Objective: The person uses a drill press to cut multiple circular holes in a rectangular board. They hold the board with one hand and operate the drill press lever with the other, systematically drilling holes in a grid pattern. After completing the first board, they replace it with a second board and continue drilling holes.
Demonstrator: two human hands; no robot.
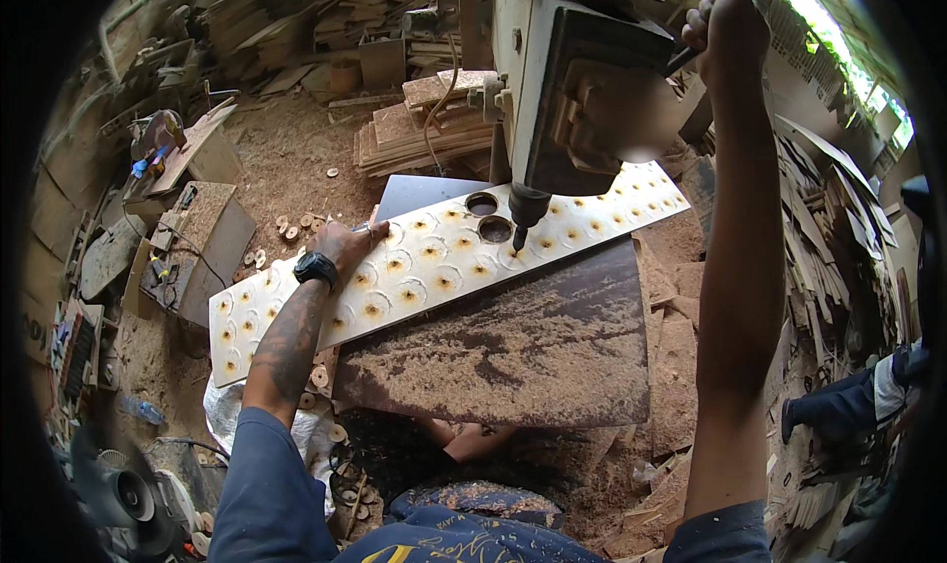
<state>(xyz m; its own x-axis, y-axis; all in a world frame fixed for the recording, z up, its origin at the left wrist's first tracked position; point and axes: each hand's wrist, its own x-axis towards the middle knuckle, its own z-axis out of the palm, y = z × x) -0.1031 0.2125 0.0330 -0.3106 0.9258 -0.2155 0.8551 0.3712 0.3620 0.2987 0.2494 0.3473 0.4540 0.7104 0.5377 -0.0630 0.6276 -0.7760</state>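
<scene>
A long pale wooden board [434,312], dotted with rows of scorched spots and shallow ring cuts, slants across the dark worktable [513,346]. Two round holes go through it near the far edge. My left hand [345,246], with a dark watch at the wrist, grips that far edge left of the holes. Above the board hangs the drill press [577,90]; its chuck and bit [523,218] point down at a scorched spot beside the holes, and whether the tip touches is unclear. High at the right, my right hand [725,21] is wrapped round the press's lever [681,62].
Sawdust covers the worktable and floor. Stacked wood pieces [419,129] stand behind it, small wooden discs [291,230] lie to the left, and wooden boxes [202,238] sit farther left. A fan [123,494] is at lower left; another person's leg [838,405] shows at right.
</scene>
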